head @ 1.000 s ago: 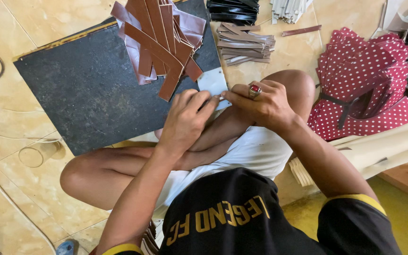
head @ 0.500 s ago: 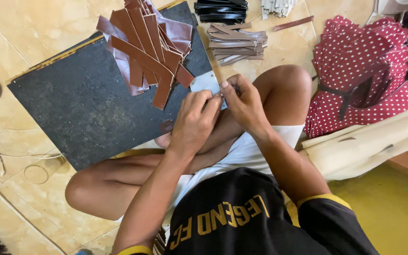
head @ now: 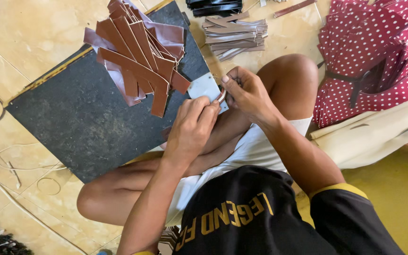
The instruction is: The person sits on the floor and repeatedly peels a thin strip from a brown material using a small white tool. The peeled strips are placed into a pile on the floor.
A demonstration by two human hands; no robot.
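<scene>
Work board (head: 81,123) on floor (head: 20,42), left of knees. Pile of leather strips (head: 138,61) on board's far part. Small plate (head: 204,87) at board's right edge, just before strips. Both hands meet beside plate: left hand (head: 192,127), right hand (head: 246,92). Second strip bundle (head: 234,38) on floor behind hands. Dotted fabric pieces (head: 369,56) far right. Cables (head: 5,160) on floor, left of board.

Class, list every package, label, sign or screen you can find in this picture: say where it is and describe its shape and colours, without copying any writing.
Shirt print: bottom centre, on the person's black shirt; curved gold block letters.
Polka-dot pieces: top right on the floor; stacked red flat pieces with white dots, perhaps packaging.
No signs or screens show.
</scene>
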